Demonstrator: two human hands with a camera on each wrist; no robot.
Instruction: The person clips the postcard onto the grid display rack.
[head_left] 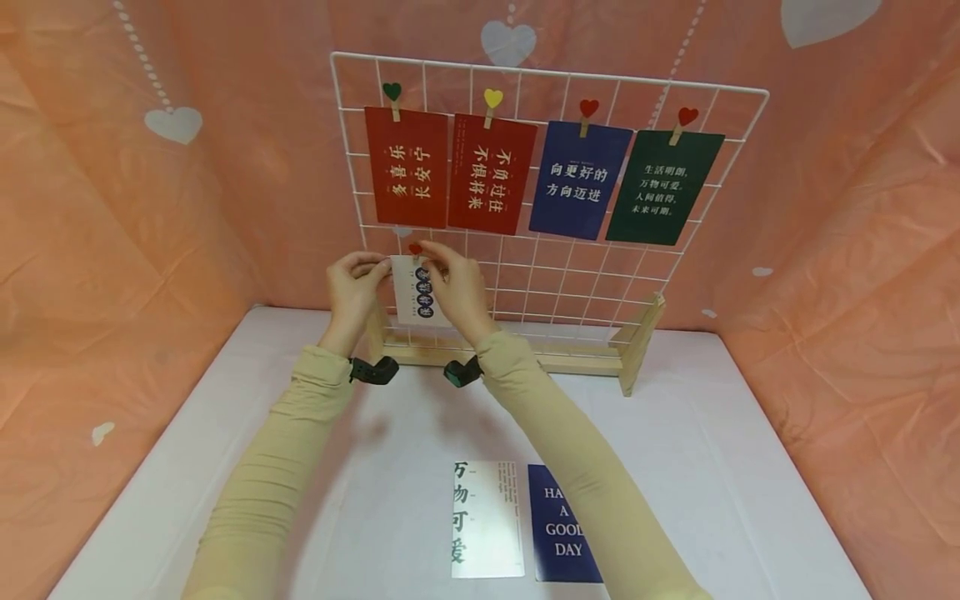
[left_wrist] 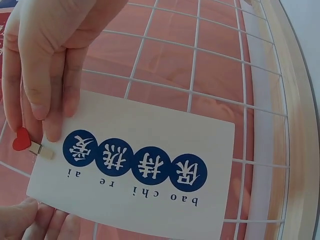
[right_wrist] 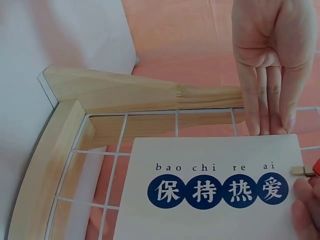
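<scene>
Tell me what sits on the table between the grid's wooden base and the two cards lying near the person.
In the head view, only bare white table lies between the wooden base and the white card and blue card, though both forearms cross above that stretch.

White table (head_left: 247, 467) under pink cloth walls. At twelve o'clock, standing on it, wooden base (head_left: 585, 360) of a wire grid (head_left: 570, 275). At six o'clock, lying flat and side by side: white card (head_left: 486, 518), blue card (head_left: 558, 525) just right of it.
</scene>
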